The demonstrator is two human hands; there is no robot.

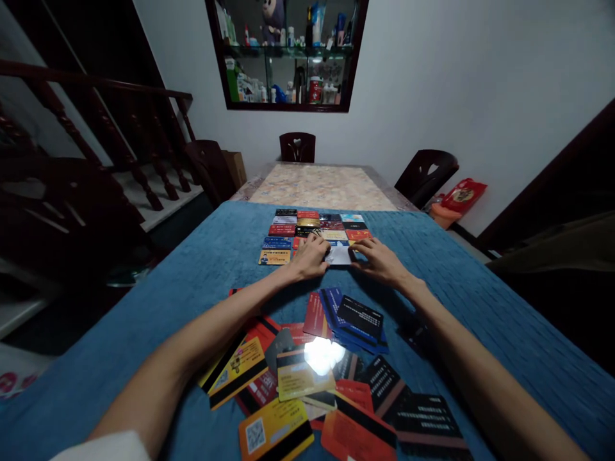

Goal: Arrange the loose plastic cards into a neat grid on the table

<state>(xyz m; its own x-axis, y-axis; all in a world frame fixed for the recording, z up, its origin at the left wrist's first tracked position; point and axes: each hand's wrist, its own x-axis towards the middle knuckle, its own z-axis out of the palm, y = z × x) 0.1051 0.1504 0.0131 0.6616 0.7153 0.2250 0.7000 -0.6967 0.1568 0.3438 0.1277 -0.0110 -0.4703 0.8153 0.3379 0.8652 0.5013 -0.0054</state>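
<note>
- At the near left, a yellow card (243,365) lies at the edge of the loose pile; it looks thin and smooth, so expect it to slip easily over the cards under it.
- Farther off, the tan card (273,257) ends the nearest row of the cards laid flat in close ranks; its left edge faces bare blue cloth (216,256), giving your fingers room.
- Your left hand (311,256) arches over that row, palm down, wrist low, fingers bent, fingertips at the left side of the glare-lit card. You can't tell whether the grip pinches it or only touches.
- The glare-lit card (340,255) sits between your hands in the nearest row, well beyond the loose pile. It is probably light, stiff plastic, slick on its face and hard to break; its two short sides offer the best hold, since the flat face gives little purchase.
- Your right hand (382,261) comes in from the right with knuckles raised, fingers curved and part spread, fingertips at the card's right side. The grip looks loosely curled; whether it has hold, you can't tell.
- At the near right, a black card (430,419) lies flat; lift it by a corner.
</note>
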